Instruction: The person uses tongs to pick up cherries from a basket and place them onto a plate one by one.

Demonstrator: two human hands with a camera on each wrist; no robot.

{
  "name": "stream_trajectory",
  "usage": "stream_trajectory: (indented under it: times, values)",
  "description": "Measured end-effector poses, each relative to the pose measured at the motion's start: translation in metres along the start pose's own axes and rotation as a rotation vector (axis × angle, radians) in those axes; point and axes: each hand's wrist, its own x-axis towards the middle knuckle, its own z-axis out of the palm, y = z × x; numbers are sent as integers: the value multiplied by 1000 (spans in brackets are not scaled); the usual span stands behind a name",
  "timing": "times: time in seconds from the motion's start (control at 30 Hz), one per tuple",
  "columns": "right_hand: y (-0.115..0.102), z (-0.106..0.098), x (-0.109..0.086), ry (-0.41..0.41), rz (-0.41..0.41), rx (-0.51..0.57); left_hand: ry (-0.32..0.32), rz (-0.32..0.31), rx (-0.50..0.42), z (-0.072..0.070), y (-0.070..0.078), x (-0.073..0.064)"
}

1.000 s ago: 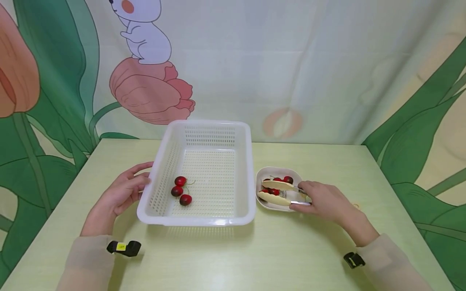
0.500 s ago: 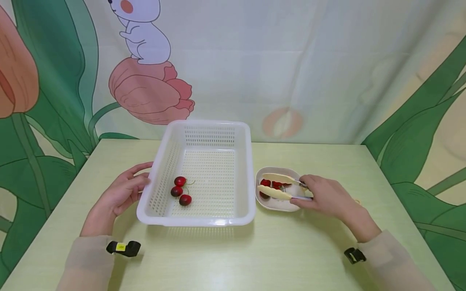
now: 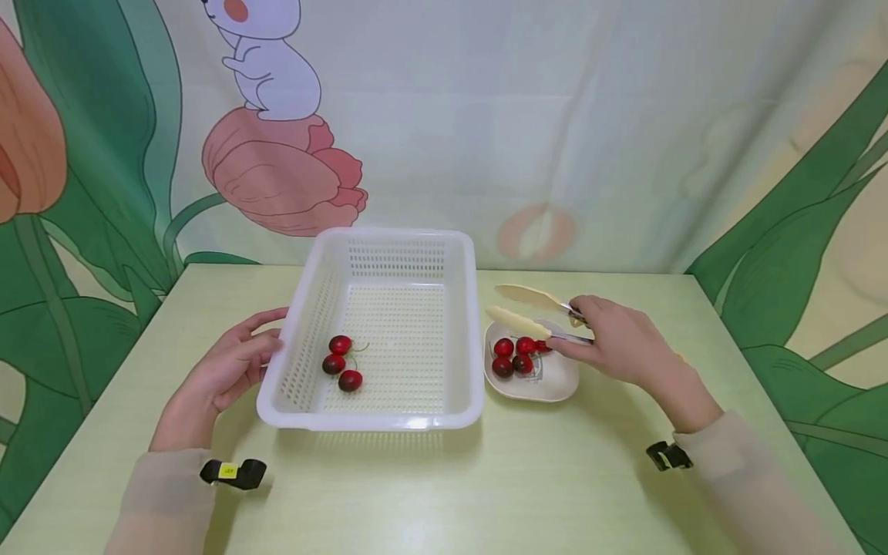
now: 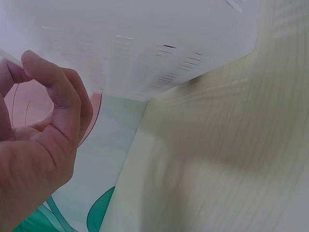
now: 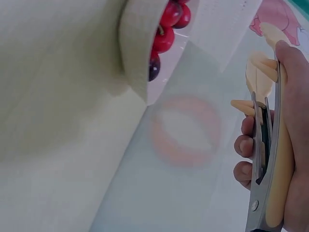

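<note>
Tongs (image 3: 516, 321) spread near dish (image 3: 558, 381)
Right hand (image 3: 617, 339) grips them, left hand (image 3: 225, 366) pinches basket (image 3: 371, 422); I fear a low sweep spilling cherries (image 3: 523, 364)

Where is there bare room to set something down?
Free: the table on the near side of the basket, between left sleeve and right sleeve; also basket floor right of its three cherries. Crowded: the dish, holding more cherries, hemmed by basket, tongs and right hand.

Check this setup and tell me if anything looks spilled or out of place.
Nothing stands out: three cherries lie inside the white basket, the other visible ones sit in the small dish, and the open tongs look undamaged.
</note>
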Motion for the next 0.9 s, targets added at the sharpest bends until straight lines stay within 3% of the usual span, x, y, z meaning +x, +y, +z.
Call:
stream_trajectory:
  times: [0.3, 0.6, 0.9]
  values:
    - [-21, -13, 19, 4, -32, 25, -6, -1, 1, 0, 0, 1]
    - [-54, -19, 45, -29, -177, 23, -1, -1, 20, -1, -1, 1]
    - [-80, -10, 60, -89, -280, -5, -8, -8, 14, -1, -3, 4]
